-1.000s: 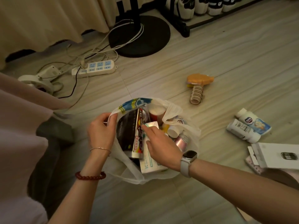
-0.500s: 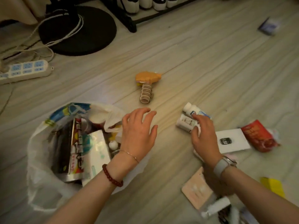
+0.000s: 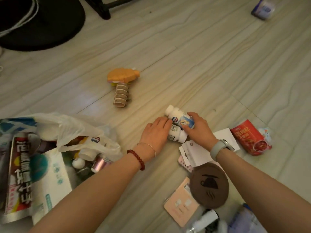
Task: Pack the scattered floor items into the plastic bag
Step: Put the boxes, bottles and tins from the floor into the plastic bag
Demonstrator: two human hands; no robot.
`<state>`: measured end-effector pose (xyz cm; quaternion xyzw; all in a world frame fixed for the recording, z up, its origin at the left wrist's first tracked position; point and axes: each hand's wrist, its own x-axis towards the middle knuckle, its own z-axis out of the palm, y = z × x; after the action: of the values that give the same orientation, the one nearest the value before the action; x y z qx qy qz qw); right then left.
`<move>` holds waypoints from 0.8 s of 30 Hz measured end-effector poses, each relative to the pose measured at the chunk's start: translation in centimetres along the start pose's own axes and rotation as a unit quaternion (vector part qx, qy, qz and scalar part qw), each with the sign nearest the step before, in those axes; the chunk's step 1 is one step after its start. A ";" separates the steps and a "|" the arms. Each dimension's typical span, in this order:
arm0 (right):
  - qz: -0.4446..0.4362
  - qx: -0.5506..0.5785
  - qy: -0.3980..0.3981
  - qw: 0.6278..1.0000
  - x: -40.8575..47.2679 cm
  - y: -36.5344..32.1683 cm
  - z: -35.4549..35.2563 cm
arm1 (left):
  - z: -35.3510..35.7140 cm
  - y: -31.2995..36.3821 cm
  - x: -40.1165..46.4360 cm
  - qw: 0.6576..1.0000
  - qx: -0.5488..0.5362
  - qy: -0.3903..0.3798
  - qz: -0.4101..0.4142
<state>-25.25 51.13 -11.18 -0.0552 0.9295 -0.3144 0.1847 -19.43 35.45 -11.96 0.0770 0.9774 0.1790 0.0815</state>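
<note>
Head view: two hands meet over two small bottles lying on pale wood-grain floor, right of centre
Bottles: small white plastic bottle with blue label (image 3: 181,119) lies just beyond and touching a second white plastic bottle with a dark-print label (image 3: 176,134)
Right hand (image 3: 199,130): fingers curled round the blue-label bottle, gripping it; grey watch on the wrist
Left hand (image 3: 155,132): fingers fairly straight, tips touching the bottles' left side; not clasped round either
Bag: white plastic bag (image 3: 75,126) sits open at near left, well apart from the bottles; boxes and small bottles inside
Farther out: orange toy with coiled handle (image 3: 122,84) beyond the hands; red packet (image 3: 250,140) at right; brown round disc (image 3: 209,185) and white cards (image 3: 195,154) near right
</note>
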 end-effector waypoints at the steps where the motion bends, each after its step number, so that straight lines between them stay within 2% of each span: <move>1: -0.007 0.017 0.007 1.000 -0.1 -0.2 0.0 | -0.1 0.0 -0.2 1.000 -0.004 -0.005 -0.002; 3: -0.004 0.061 0.036 0.997 -0.5 -1.1 -0.3 | -0.7 -0.2 -1.1 1.000 -0.016 -0.012 0.003; 6: 0.004 0.150 0.084 0.985 -1.9 -2.8 -0.8 | -2.7 -0.8 -4.1 0.997 -0.038 0.059 0.039; 8: -0.012 0.211 0.092 0.973 -3.3 -4.0 -0.6 | -4.9 -1.3 -7.1 0.992 -0.067 0.106 0.032; 13: -0.083 0.309 0.061 0.945 -7.6 -8.6 1.2 | -10.3 -4.7 -15.3 0.965 -0.159 0.195 -0.079; 16: -0.141 0.339 0.017 0.930 -9.1 -11.7 2.9 | -12.1 -7.6 -18.9 0.943 -0.159 0.261 -0.131; 18: -0.172 0.322 -0.008 0.931 -9.7 -13.2 4.3 | -13.3 -9.1 -20.8 0.932 -0.141 0.288 -0.170; 24: -0.298 0.121 -0.106 0.941 -11.6 -15.6 7.7 | -13.6 -11.2 -23.8 0.920 -0.100 0.299 -0.232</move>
<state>-11.76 36.87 -3.83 -0.3397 0.8007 -0.4573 0.1856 -0.11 16.21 -0.33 -0.2177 0.9239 0.2661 -0.1678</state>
